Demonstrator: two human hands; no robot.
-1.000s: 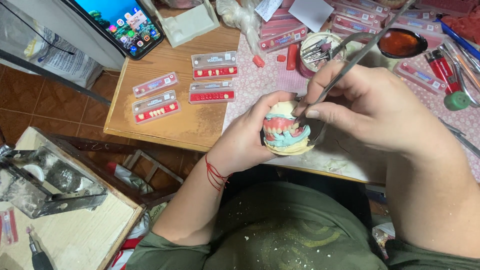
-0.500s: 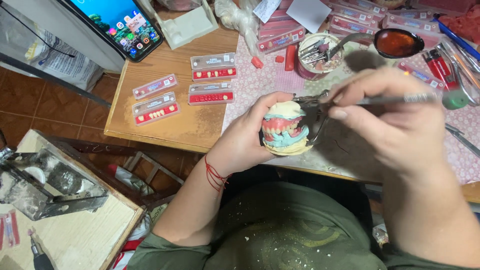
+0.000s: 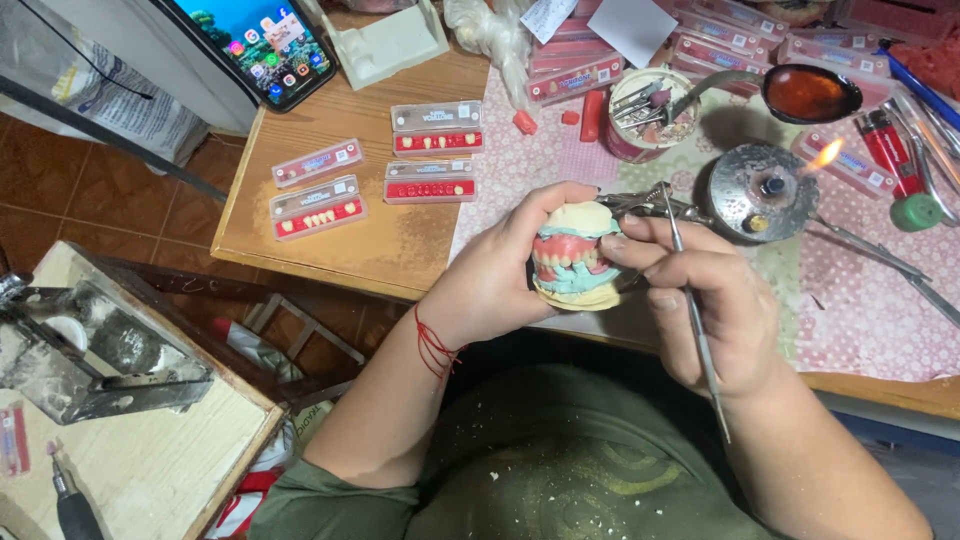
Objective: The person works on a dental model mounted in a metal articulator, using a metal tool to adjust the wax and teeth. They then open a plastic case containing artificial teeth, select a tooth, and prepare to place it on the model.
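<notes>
My left hand (image 3: 500,275) wraps around a dental model (image 3: 572,255): cream plaster casts with pink and teal wax and a row of white teeth. It is held above the table's front edge. My right hand (image 3: 700,300) pinches a thin metal wax instrument (image 3: 690,300), which points up past the fingers, and two fingertips rest against the model's right side. A red thread circles my left wrist.
A lit spirit burner (image 3: 765,190) with a flame stands right of the hands. Behind it are a long-handled spoon of dark wax (image 3: 810,92) and a tin of tools (image 3: 650,112). Several tooth-set cards (image 3: 435,180) lie on the wooden board (image 3: 330,240). A phone (image 3: 262,45) leans at top left.
My right hand has swung the instrument from lying level across the model to standing nearly upright, and moved lower. The burner, hidden before, now shows. The left hand keeps hold of the model.
</notes>
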